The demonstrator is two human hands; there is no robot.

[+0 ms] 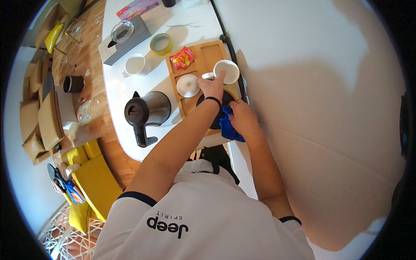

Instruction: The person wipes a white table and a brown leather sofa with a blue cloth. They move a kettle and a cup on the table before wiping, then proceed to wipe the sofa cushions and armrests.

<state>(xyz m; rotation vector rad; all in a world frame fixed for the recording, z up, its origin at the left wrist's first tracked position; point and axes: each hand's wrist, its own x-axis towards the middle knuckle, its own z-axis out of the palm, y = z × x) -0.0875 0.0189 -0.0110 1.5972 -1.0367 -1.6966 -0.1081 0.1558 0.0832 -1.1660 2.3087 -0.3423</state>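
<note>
A white mug [232, 78] stands on the far right part of a wooden compartment tray [207, 49]. My left hand [212, 88] grips the mug by its near left side, by the handle, with a finger over the rim. Closer to me, my right hand [245, 119] is closed on a crumpled blue cloth [230, 129], beside a black round base [201, 99] partly hidden under my left wrist. A round white lid with a knob [188, 86] lies left of my left hand. Behind it, a red packet [182, 58] sits in a tray compartment.
Left of the tray stands a steel and black electric kettle [158, 108]. Farther back are another white mug [135, 64], a roll of tape [161, 44] and a glass pot [122, 31] on a grey box [138, 32]. A wall [312, 108] borders the table's right side.
</note>
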